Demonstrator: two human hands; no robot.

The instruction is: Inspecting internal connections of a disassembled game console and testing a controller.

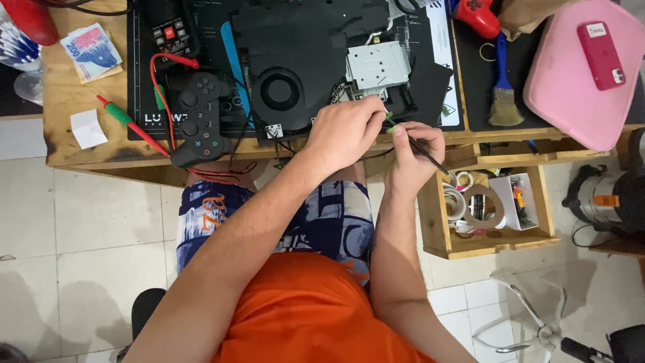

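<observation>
While the left hand [346, 131] is pinched on a small green part [391, 119] at the table's [67, 101] front edge, a thin black tool [430, 154] is being gripped in the right hand [416, 154] beside the opened console [302, 60]; careful seating is likely being called for.

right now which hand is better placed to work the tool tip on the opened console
The right hand, probably. It already grips the thin black tool like a pen, tip aimed at the front edge of the opened console. The left hand rests there steadying a small green piece.

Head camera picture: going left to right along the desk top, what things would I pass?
Banknotes → black game controller → opened console with round fan → paintbrush → pink case with a pink phone on it.
</observation>
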